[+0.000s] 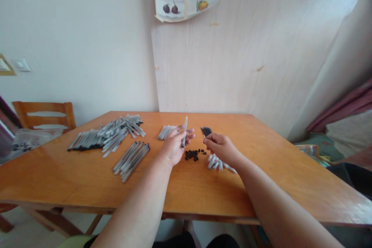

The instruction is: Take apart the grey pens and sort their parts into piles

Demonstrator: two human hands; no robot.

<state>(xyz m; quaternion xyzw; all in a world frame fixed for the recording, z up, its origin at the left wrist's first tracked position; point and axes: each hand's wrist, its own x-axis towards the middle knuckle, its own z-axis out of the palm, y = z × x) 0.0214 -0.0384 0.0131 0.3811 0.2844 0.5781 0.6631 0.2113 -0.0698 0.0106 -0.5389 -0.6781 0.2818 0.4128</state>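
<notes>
My left hand (178, 143) grips a clear pen barrel (185, 124) between thumb and fingers, its pointed tip up. A dark part shows at the lower end. My right hand (219, 144) is closed in a pinch to the right; anything in its fingertips is too small to make out. Just behind the right hand lie several dark pen refills (206, 131). Small black plugs (192, 155) are scattered between the hands, and a heap of whitish translucent caps (214, 162) lies under my right wrist. Behind my left hand sits a row of clear barrels (166, 132).
On the left of the wooden table (186, 197) lie a big pile of pens (116, 131) and a smaller group of pens (132, 159). A wooden chair (46, 114) stands beyond the left edge, by a plastic bag (31, 139). The wall rises behind the table.
</notes>
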